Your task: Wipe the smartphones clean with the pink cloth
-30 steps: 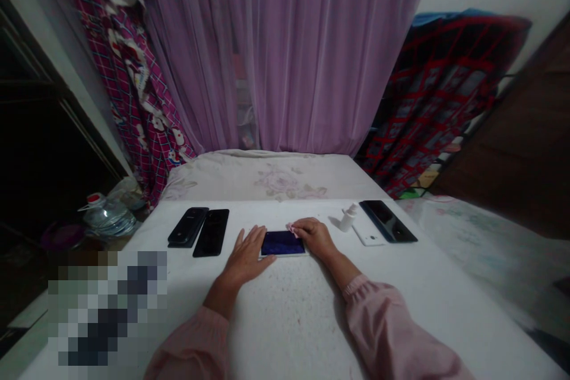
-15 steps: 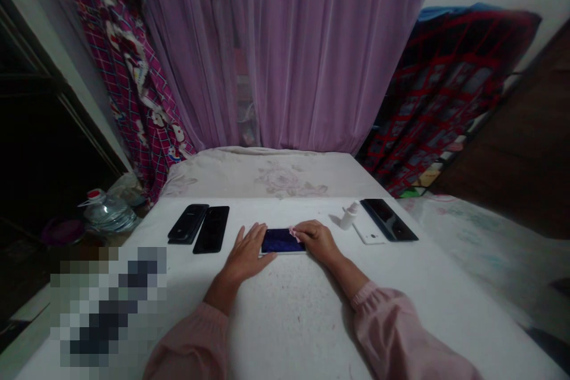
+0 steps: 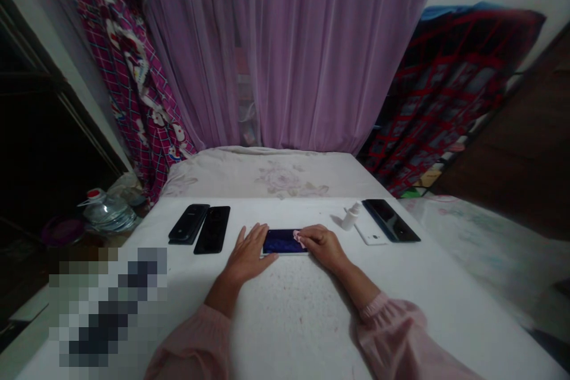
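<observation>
A smartphone (image 3: 280, 241) with a dark blue screen and a pale edge lies flat on the white table, long side toward me. My left hand (image 3: 249, 255) steadies its left end, fingers along the far corner and thumb at the near edge. Between the pinched fingers of my right hand (image 3: 325, 246) is a small pink cloth (image 3: 298, 238), pressed on the right part of the screen. The phone's right end is partly hidden under that hand. A white spray bottle (image 3: 351, 217) stands upright just beyond my right hand.
Left of my hands lie a black phone (image 3: 212, 230) and more dark phones (image 3: 189, 224), overlapping. A white phone (image 3: 371, 233) and dark phones (image 3: 392, 219) lie at the right. A floral cloth (image 3: 285, 178) covers the back; a water jug (image 3: 108, 212) stands off the left edge.
My right hand and the pink cloth have shifted slightly right along the screen. My left hand keeps its place at the phone's left end.
</observation>
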`<state>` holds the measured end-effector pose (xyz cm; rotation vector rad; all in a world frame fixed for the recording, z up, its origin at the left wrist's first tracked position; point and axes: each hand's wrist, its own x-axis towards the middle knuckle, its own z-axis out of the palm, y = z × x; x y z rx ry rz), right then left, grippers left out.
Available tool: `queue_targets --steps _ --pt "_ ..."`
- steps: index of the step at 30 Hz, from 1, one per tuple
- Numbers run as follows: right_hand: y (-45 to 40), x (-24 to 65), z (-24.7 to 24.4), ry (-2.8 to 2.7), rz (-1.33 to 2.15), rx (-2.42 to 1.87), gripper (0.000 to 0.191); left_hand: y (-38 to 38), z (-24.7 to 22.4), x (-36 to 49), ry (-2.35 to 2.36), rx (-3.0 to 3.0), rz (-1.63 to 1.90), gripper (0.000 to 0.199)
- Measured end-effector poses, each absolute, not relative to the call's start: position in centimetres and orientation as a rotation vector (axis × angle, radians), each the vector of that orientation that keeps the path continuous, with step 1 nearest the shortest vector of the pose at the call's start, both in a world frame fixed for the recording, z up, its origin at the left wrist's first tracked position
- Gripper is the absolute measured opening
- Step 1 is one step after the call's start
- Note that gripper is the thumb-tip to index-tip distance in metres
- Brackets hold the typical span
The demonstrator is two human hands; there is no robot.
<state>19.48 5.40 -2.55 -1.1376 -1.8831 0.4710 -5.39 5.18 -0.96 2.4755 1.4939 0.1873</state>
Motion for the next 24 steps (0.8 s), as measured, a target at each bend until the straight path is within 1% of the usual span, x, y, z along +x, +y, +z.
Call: queue_targets --steps 7,15,19,24 --pt "7.9 19.8 -2.5 -1.816 0.447 -1.242 0.015 5.1 -1.3 -5.5 1.495 2.480 0.219 0.070" --pt "4.9 18.9 -0.6 -2.035 0.650 -1.025 0.024 5.1 -1.3 -5.5 1.500 2.486 0.211 0.071" --pt "6.6 18.6 -1.2 -1.974 0.573 -1.120 0.017 5.2 -1.7 -5.6 1.485 2.517 0.250 0.070" --pt "9.0 18.0 -1.9 -1.880 0.552 -1.273 0.016 5.1 -1.2 -5.5 1.490 2.494 0.219 0.070"
